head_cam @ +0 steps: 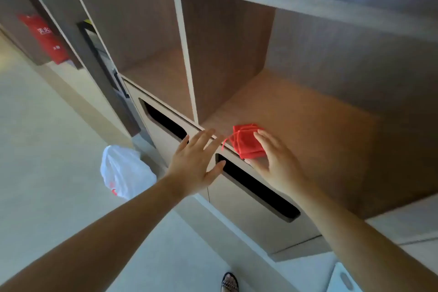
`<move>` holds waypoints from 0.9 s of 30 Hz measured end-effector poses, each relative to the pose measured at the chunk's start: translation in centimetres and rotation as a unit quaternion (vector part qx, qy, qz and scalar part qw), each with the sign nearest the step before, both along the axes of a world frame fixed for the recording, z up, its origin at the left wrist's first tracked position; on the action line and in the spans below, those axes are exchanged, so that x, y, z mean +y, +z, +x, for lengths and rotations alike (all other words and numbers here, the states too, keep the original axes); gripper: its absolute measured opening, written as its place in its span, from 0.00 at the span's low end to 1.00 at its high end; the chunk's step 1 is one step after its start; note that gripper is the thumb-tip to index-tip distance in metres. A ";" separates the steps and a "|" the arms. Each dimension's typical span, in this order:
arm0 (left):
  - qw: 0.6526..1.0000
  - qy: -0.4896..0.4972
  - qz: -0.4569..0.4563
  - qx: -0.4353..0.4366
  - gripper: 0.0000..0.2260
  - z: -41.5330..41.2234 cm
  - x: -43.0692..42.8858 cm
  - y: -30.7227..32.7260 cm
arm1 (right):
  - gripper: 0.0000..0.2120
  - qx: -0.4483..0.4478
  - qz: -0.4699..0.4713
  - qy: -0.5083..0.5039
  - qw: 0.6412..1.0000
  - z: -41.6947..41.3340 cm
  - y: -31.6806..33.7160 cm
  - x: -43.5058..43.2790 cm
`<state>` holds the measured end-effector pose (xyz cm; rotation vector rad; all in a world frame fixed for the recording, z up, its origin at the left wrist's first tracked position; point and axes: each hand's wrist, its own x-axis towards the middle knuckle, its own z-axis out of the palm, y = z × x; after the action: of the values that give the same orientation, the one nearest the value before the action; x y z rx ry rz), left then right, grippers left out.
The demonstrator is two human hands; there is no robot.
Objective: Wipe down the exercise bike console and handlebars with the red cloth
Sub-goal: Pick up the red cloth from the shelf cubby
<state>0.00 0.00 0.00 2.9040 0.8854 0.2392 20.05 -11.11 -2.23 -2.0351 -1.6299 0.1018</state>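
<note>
The small folded red cloth sits at the front edge of the brown wooden open shelf. The right hand touches it, fingers close together and nearly straight along its right side, thumb at its near edge. The left hand hovers just left of it, fingers straight and spread, above a crumpled white plastic bag on the floor.

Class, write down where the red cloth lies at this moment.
The red cloth lies right of centre in the head view, at the front edge of the open shelf, just right of its vertical divider, beside the right hand.
</note>
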 end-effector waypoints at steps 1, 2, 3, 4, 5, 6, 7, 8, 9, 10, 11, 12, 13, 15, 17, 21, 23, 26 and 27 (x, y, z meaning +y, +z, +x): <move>1.000 0.001 -0.012 0.004 0.24 0.6 0.4 -0.2 | 0.33 0.000 0.000 -0.002 1.000 0.5 -0.5 0.4; 1.000 0.009 -0.012 -0.002 0.24 1.1 0.7 -0.3 | 0.33 0.001 -0.003 -0.009 1.000 0.8 -0.6 0.7; 1.000 0.011 -0.007 -0.006 0.24 1.6 0.9 -0.5 | 0.34 -0.006 -0.012 -0.010 1.000 1.2 -1.0 1.0; 1.000 0.011 -0.008 -0.004 0.24 1.9 1.0 -0.8 | 0.34 -0.008 -0.032 -0.011 0.999 1.3 -1.3 1.3; 1.000 0.011 -0.007 -0.009 0.24 2.2 1.2 -1.0 | 0.35 -0.013 -0.043 -0.008 0.999 1.6 -1.8 1.7; 1.000 0.008 -0.007 -0.005 0.24 2.5 1.2 -1.3 | 0.35 -0.016 -0.048 -0.006 0.999 1.7 -2.2 2.0; 1.000 0.007 -0.007 -0.001 0.25 2.6 1.3 -1.4 | 0.35 -0.022 -0.044 -0.003 0.999 1.8 -2.5 2.4; 1.000 0.001 -0.012 -0.001 0.25 2.7 1.6 -1.7 | 0.36 -0.024 -0.038 -0.001 0.999 1.9 -2.7 2.7; 1.000 0.002 -0.017 0.001 0.25 2.8 1.7 -1.8 | 0.37 -0.026 -0.036 0.000 0.999 1.8 -3.1 3.1; 1.000 0.005 -0.022 0.003 0.26 2.9 1.8 -2.0 | 0.38 -0.027 -0.037 -0.001 0.999 1.7 -3.2 3.4; 1.000 0.008 -0.027 0.007 0.26 3.1 1.9 -2.1 | 0.40 -0.030 -0.043 0.000 0.999 1.6 -3.6 3.9; 0.999 0.008 -0.032 0.007 0.26 3.1 2.0 -2.2 | 0.41 -0.034 -0.054 0.002 0.998 1.6 -3.9 4.4; 0.999 0.011 -0.037 0.010 0.26 3.2 2.1 -2.3 | 0.43 -0.041 -0.070 0.003 0.997 1.7 -4.3 4.8; 0.999 0.015 -0.046 0.017 0.27 3.2 2.5 -2.4 | 0.44 -0.057 -0.098 0.000 0.994 1.9 -5.1 5.5; 0.998 0.021 -0.052 0.019 0.27 3.0 2.9 -2.6 | 0.44 -0.073 -0.106 -0.009 0.992 2.0 -5.8 5.8; 0.997 0.033 -0.069 0.025 0.29 2.9 3.3 -2.8 | 0.41 -0.091 -0.090 -0.008 0.992 2.2 -6.7 5.8; 0.996 0.036 -0.075 0.027 0.28 3.1 3.5 -2.9 | 0.40 -0.094 -0.084 -0.006 0.992 2.3 -6.9 5.5; 0.994 0.050 -0.086 0.032 0.26 3.0 3.5 -3.1 | 0.37 -0.088 -0.080 -0.012 0.993 2.1 -6.9 5.2; 0.994 0.057 -0.092 0.034 0.26 2.9 3.4 -3.2 | 0.34 -0.086 -0.079 -0.013 0.993 2.0 -6.9 5.2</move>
<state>2.86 3.44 -3.19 2.7098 1.0275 0.0635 22.03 -5.96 -9.08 -2.2374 -1.7481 0.0471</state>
